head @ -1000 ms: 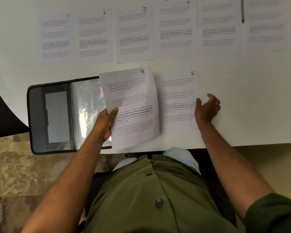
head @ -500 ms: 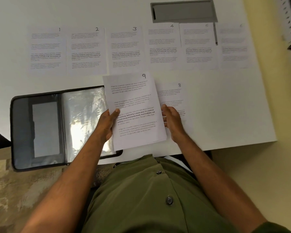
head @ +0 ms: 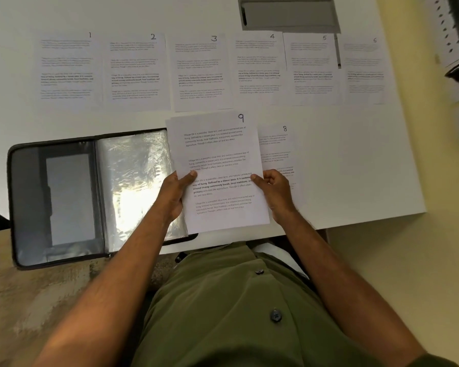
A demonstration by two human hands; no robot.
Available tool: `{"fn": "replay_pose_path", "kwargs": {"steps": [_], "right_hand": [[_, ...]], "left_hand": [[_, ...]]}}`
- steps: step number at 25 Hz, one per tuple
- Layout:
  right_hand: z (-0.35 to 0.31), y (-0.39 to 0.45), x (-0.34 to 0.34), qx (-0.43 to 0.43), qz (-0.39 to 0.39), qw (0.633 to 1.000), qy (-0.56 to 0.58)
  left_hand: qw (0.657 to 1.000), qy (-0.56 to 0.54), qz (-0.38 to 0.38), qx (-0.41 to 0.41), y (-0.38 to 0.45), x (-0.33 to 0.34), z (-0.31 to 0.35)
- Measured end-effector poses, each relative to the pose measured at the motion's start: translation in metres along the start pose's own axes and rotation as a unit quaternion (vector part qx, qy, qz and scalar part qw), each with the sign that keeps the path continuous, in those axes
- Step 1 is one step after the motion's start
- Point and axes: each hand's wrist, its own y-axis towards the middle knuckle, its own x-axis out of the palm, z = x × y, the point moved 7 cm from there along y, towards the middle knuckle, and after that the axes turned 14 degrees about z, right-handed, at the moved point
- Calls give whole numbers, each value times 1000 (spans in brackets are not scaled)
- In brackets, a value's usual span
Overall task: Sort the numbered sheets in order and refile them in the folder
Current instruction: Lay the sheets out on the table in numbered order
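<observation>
A small stack of sheets topped by sheet 9 (head: 217, 152) is lifted above the white table (head: 355, 160). My left hand (head: 176, 193) grips its left edge, thumb on top. My right hand (head: 273, 190) grips its right edge the same way. Sheet 8 (head: 278, 149) lies flat on the table, partly hidden behind the stack and my right hand. Sheets 1 (head: 66, 67), 2 (head: 135, 70), 3 (head: 200, 72), 4 (head: 259, 67), 5 (head: 313, 67) and 6 (head: 365, 70) lie in a row at the back. The open black folder (head: 56, 197) with clear sleeves (head: 133, 186) lies at the left.
A grey recessed cable slot (head: 289, 15) sits in the table behind sheets 4 and 5. The table's right edge runs close to a yellow wall with a white power strip (head: 451, 49). The folder overhangs the table's front left edge above patterned flooring.
My right hand left sheet 8 on the table and came over to grip the right edge of the sheet 9 stack. The camera view shifted right and back.
</observation>
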Motion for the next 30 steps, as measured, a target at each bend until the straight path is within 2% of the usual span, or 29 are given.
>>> {"fn": "replay_pose_path", "kwargs": {"steps": [6, 11, 18, 22, 30], "right_hand": [[12, 7, -23, 6, 34, 999, 17], [13, 34, -47, 28, 15, 999, 40], [14, 98, -131, -16, 1, 1000, 8], [31, 146, -187, -5, 35, 999, 10], [50, 232, -258, -12, 103, 994, -31]], "left_hand": [[999, 10, -29, -8, -6, 18, -10], [999, 14, -20, 20, -7, 47, -12], [994, 66, 67, 56, -11, 132, -55], [990, 82, 98, 64, -13, 171, -67], [980, 88, 164, 76, -21, 183, -59]]}}
